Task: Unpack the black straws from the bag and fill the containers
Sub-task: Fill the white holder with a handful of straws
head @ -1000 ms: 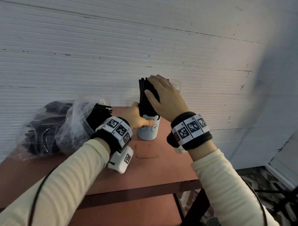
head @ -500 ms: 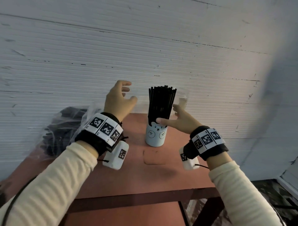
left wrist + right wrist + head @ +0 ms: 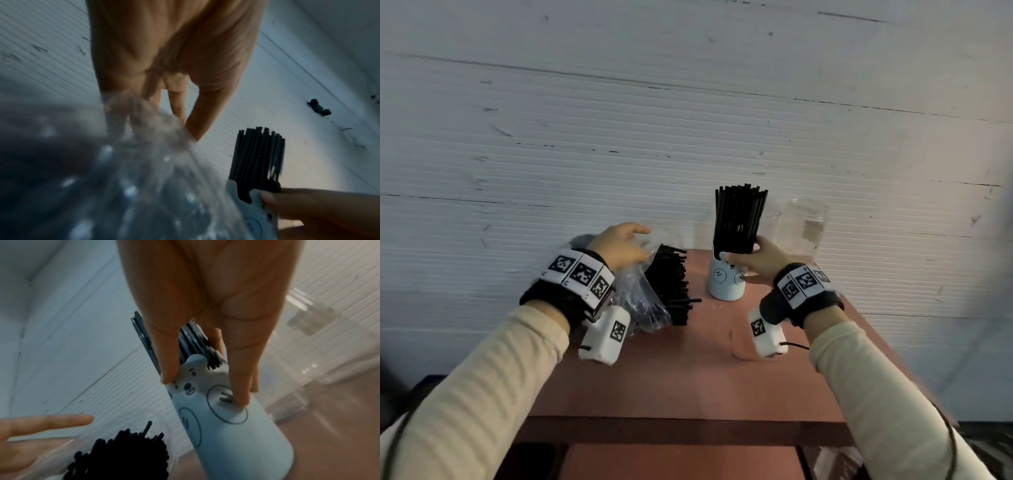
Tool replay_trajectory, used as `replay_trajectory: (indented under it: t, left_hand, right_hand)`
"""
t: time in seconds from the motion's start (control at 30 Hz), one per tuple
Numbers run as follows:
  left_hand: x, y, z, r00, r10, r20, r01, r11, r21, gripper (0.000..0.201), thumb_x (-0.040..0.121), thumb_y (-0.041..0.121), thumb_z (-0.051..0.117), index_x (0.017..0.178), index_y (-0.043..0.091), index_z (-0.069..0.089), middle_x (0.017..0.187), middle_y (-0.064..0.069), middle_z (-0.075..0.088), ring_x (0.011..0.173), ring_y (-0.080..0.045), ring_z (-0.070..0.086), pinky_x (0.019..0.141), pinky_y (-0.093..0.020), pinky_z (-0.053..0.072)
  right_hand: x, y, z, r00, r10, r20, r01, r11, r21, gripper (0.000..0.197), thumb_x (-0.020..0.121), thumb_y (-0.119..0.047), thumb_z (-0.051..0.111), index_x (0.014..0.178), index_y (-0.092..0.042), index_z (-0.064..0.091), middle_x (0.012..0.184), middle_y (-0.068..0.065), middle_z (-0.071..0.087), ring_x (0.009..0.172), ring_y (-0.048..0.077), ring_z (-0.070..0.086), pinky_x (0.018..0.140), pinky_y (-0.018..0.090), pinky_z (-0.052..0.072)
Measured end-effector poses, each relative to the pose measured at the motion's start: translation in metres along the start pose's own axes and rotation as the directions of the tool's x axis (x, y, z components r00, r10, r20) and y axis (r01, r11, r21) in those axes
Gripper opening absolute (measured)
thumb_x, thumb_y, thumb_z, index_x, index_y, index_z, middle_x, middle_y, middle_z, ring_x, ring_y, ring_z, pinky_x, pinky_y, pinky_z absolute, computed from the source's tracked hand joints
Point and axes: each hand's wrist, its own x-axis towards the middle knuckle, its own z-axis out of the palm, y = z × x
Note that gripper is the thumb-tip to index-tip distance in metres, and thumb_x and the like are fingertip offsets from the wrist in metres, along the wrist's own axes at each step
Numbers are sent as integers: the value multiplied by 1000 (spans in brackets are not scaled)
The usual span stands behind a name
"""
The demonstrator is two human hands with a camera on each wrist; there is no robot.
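A pale blue bear-face cup (image 3: 725,282) stands on the red table (image 3: 688,370), packed with upright black straws (image 3: 739,219). My right hand (image 3: 744,254) grips the cup at its rim, thumb on one side and fingers on the other, as the right wrist view shows on the cup (image 3: 236,434). Left of it lies a clear plastic bag (image 3: 635,301) with black straws (image 3: 671,284) poking out of its mouth. My left hand (image 3: 631,240) rests on top of the bag with fingers straight, touching the plastic (image 3: 144,162).
Two clear empty containers (image 3: 806,222) stand behind the cup against the white ribbed wall (image 3: 688,120). The table's front edge (image 3: 688,428) is near me, and its right edge drops off beside my right forearm.
My left hand has come down from mid-air onto the bag. My right hand, earlier on top of the straws, now holds the cup at its rim.
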Motion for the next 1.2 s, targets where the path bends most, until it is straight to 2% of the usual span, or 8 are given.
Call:
replay_trajectory:
  t: [0.1, 0.37, 0.53, 0.63, 0.77, 0.87, 1.07, 1.2]
  left_hand:
    - [3, -10, 9, 999, -10, 31, 8, 999, 45, 55, 82, 6, 72, 133, 20, 56, 143, -6, 51, 131, -21, 47, 99, -27, 38]
    - [15, -25, 11, 1000, -12, 26, 9, 996, 84, 56, 79, 12, 76, 131, 25, 60, 137, -1, 57, 126, -18, 52, 103, -26, 38]
    - [22, -28, 12, 999, -2, 45, -1, 997, 73, 57, 79, 11, 76, 132, 26, 59, 139, -1, 55, 128, -18, 51, 108, -29, 38]
    - [26, -28, 13, 998, -4, 57, 0, 997, 73, 58, 80, 11, 75, 133, 27, 58, 141, -2, 53, 130, -20, 50, 107, -30, 38]
    - [30, -29, 15, 999, -12, 48, 10, 999, 47, 56, 80, 10, 75, 132, 25, 59, 141, -5, 54, 129, -20, 50, 102, -26, 38]
    - [31, -28, 17, 999, -9, 51, 7, 999, 42, 57, 80, 9, 75, 132, 25, 59, 141, -5, 54, 127, -20, 51, 96, -23, 38]
    - [32, -28, 20, 998, -12, 55, 9, 998, 63, 60, 79, 9, 76, 133, 28, 58, 141, -4, 53, 126, -19, 52, 90, -23, 36]
    - [33, -28, 23, 999, -9, 47, 6, 998, 66, 60, 78, 8, 76, 132, 28, 58, 143, -2, 52, 129, -19, 51, 93, -21, 35]
  right_hand:
    - [15, -9, 19, 995, 7, -95, -4, 1000, 27, 65, 77, -30, 79, 129, -13, 43, 114, 6, 60, 100, 23, 61, 77, 34, 54]
    - [50, -21, 49, 973, -56, -225, 60, 998, 8, 58, 82, -28, 75, 130, -8, 48, 113, 11, 63, 86, 23, 58, 76, 32, 47]
    - [44, -16, 47, 974, -84, -209, 80, 996, -27, 65, 86, -30, 70, 140, -10, 39, 127, 11, 58, 113, 28, 58, 81, 29, 43]
    - [32, -15, 33, 962, -143, -234, 112, 984, -141, 70, 87, -38, 67, 142, -9, 35, 132, 11, 53, 118, 26, 54, 83, 28, 40]
    - [28, -14, 8, 852, -268, -450, 179, 957, -230, 75, 80, -48, 72, 133, -7, 39, 133, 13, 43, 118, 25, 47, 97, 32, 41]
    - [36, -9, -6, 792, -256, -554, 179, 965, -191, 89, 77, -51, 73, 139, -5, 31, 141, 14, 32, 129, 27, 37, 110, 39, 33]
    - [55, -2, -9, 879, -55, -474, 42, 998, -39, 98, 82, -45, 71, 150, -9, 11, 153, 16, 21, 138, 32, 33, 110, 42, 32]
    - [63, -4, -6, 885, -31, -464, 29, 1000, -13, 95, 84, -42, 70, 151, -9, 11, 151, 18, 29, 137, 34, 35, 109, 42, 33]
